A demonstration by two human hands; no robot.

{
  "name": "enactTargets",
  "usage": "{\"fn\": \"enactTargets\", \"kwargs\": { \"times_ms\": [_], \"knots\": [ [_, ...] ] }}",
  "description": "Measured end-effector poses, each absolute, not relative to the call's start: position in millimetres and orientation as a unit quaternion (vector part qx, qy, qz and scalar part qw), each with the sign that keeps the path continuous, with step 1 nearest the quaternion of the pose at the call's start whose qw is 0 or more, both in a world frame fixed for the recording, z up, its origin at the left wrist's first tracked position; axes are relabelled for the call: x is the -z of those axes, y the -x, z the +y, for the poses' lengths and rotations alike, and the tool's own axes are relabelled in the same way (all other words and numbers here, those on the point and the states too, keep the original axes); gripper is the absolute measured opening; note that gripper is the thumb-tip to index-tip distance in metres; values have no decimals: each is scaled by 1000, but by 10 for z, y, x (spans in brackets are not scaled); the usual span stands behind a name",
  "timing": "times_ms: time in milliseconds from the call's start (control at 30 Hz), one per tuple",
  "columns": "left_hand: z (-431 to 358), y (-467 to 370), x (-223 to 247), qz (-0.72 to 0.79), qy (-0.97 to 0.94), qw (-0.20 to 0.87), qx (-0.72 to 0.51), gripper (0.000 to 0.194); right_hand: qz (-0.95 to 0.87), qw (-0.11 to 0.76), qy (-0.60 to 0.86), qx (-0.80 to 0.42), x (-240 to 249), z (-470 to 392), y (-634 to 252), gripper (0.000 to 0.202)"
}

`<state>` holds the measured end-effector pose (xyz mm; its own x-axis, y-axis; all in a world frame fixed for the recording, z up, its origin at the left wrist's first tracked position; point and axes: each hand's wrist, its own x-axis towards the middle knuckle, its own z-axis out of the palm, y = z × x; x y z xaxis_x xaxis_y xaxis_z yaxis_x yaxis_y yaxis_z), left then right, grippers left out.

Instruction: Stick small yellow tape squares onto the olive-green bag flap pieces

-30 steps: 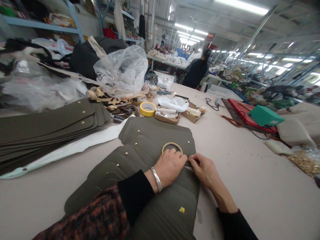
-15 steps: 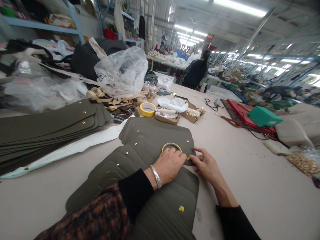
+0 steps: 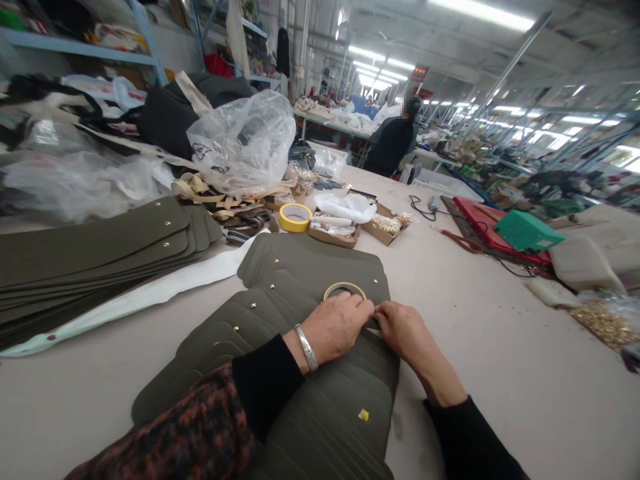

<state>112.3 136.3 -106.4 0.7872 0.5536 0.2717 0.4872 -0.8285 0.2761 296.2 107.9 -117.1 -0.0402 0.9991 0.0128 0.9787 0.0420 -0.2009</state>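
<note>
Olive panels (image 3: 300,293), flat, matte and brass-studded, lie fanned on the table (image 3: 500,360) before me. My left hand (image 3: 333,328) rests palm-down at a small tape ring (image 3: 344,288) on them; my right hand (image 3: 405,330) pinches the panel edge beside it. Farther off sits a yellow tape roll (image 3: 295,217).

A yellow tape roll (image 3: 295,217) lies beside a cardboard box (image 3: 334,233). A clear plastic bag (image 3: 245,143) bulges behind. A green box (image 3: 529,231) sits far right.

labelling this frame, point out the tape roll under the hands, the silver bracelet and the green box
tape roll (image 3: 345,287), head view, far arc of its ring
silver bracelet (image 3: 306,347), head view, band across the wrist
green box (image 3: 527,231), head view, its top face
</note>
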Motion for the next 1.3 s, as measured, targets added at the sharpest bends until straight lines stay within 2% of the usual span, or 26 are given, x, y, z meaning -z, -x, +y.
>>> {"fn": "enactTargets", "kwargs": {
  "times_ms": [167, 300, 367, 500, 600, 667, 900, 1100, 1200, 1300],
  "knots": [
    [1375, -1086, 1050, 268, -940, 101, -185, 12, -679, 60, 723, -114, 1048, 1109, -2953, 23],
    [1383, -1041, 1053, 253, -935, 132, -211, 14, -702, 44, 666, -250, 994, 948, -3059, 29],
    [1377, -1030, 1051, 246, -928, 160, -231, 17, -695, 116, 657, -267, 987, 866, -3099, 30],
    [1352, -1027, 1039, 242, -907, 213, -270, 28, -652, 356, 643, -185, 1010, 754, -3064, 27],
    [1338, -1030, 1034, 250, -903, 229, -265, 49, -695, 382, 586, -166, 1005, 718, -2958, 22],
    [1335, -1033, 1037, 260, -899, 231, -264, 52, -730, 374, 558, -129, 987, 713, -2886, 19],
    [1324, -1036, 1037, 267, -900, 235, -251, 44, -774, 350, 526, -40, 1018, 733, -2793, 14],
    [1321, -1052, 1014, 251, -905, 234, -250, 10, -763, 349, 542, 34, 1110, 719, -2772, 14],
    [1312, -1073, 1009, 264, -902, 230, -253, 6, -738, 356, 572, 31, 1113, 705, -2749, 14],
    [1302, -1092, 1004, 276, -901, 219, -253, 8, -691, 372, 619, -25, 1086, 688, -2715, 12]
  ]
}}
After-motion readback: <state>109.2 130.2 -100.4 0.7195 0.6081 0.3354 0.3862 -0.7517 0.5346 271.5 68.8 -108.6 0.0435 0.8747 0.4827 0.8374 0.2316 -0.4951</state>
